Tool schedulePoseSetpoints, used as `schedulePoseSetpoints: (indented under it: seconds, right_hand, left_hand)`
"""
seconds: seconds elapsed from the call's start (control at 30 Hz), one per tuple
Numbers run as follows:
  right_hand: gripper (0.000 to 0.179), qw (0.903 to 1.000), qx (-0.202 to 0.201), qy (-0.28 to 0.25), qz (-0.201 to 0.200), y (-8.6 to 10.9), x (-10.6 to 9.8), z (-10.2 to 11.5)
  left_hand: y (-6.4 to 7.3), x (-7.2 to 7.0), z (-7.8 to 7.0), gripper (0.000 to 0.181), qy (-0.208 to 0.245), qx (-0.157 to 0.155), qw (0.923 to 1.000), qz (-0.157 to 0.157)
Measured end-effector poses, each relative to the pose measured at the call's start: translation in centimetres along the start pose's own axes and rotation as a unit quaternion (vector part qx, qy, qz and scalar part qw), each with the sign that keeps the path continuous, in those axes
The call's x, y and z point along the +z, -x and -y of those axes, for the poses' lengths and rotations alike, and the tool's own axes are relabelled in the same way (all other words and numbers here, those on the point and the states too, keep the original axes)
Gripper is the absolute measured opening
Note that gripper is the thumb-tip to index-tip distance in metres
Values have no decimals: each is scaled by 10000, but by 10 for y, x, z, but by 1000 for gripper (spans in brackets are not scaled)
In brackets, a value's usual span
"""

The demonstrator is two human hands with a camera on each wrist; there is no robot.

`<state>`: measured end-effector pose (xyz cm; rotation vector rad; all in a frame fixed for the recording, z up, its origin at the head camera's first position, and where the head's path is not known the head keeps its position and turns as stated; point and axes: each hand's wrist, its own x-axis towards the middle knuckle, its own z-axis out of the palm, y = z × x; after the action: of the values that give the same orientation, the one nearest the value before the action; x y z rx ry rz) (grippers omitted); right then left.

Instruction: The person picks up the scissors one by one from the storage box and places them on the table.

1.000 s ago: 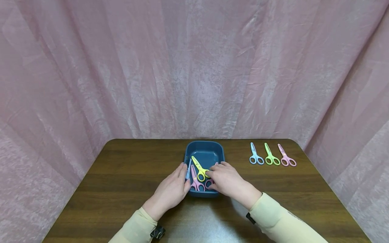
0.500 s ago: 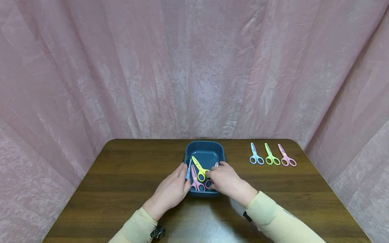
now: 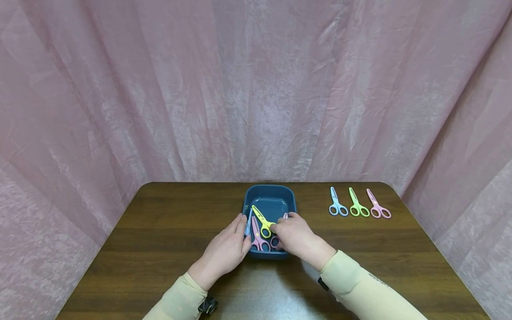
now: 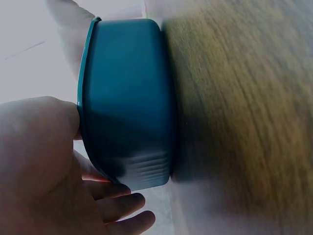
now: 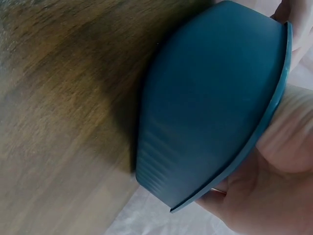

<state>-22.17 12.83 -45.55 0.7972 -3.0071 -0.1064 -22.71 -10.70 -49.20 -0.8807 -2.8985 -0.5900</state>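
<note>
A dark blue plastic bin stands at the middle of the table. My left hand lies against its left wall, fingers straight and together outside, thumb at the front corner. My right hand reaches over the right rim with bent fingers and grips pink scissors in the bin. Their handle loop and blade tip show either side of it; the fingertips are mostly hidden. Yellow scissors, a second pair of pink scissors and a pale blue piece also lie inside. The wrist views show the bin's outer wall.
On the table's right side lie three scissors in a row: blue scissors, green scissors and pink scissors. The brown wooden table ends at the back before a pink curtain.
My right hand has shifted slightly left with its fingers drawn in more, and the tip of the pink scissors beside it shows more. The left hand and the bin hold still.
</note>
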Motion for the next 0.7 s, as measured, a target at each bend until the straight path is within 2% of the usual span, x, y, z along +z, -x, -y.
schedulePoseSetpoints:
  seconds: [0.2,0.4,0.6,0.7]
  right_hand:
    - [48,9999,81,-127,15,-2,2,0]
    - [48,9995,125,-247,132,-5,4,0]
    - [48,9995,210,-172,148,-5,5,1]
    - [45,9998,208,-3,19,-5,6,2]
  left_hand:
    - [0,0,0,67,1,-14,10000,26]
    - [0,-1,0,68,-12,-30,10000,48]
    - [0,0,0,67,-9,-7,10000,16]
    - [0,0,0,67,-13,9,10000,-4]
